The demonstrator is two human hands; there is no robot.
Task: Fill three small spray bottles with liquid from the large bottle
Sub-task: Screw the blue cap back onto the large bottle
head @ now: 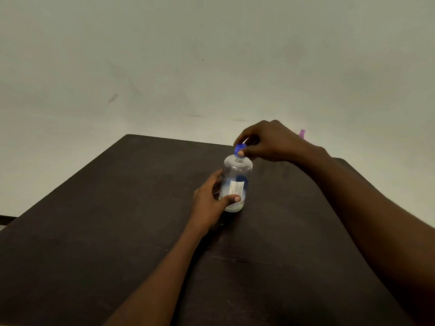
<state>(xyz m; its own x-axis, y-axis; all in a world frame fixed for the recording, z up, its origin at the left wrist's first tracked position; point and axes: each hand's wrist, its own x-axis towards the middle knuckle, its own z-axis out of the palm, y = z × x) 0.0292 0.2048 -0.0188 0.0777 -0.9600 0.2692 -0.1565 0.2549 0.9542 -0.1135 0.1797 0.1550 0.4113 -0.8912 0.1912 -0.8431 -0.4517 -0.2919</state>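
Left hand gripping upright large bottle low on its side, right hand pinching blue cap above

1. The light was dim and flat, lending the wall behind the large bottle a greenish-grey cast.
2. Shadows at the bottle's base were soft, nearly lost in the dark table.
3. The bottle's label and blue cap looked smeared by blur.
4. Wide-angle distortion bowed the table edges left and right of the bottle, and detail softened toward the frame's corners.
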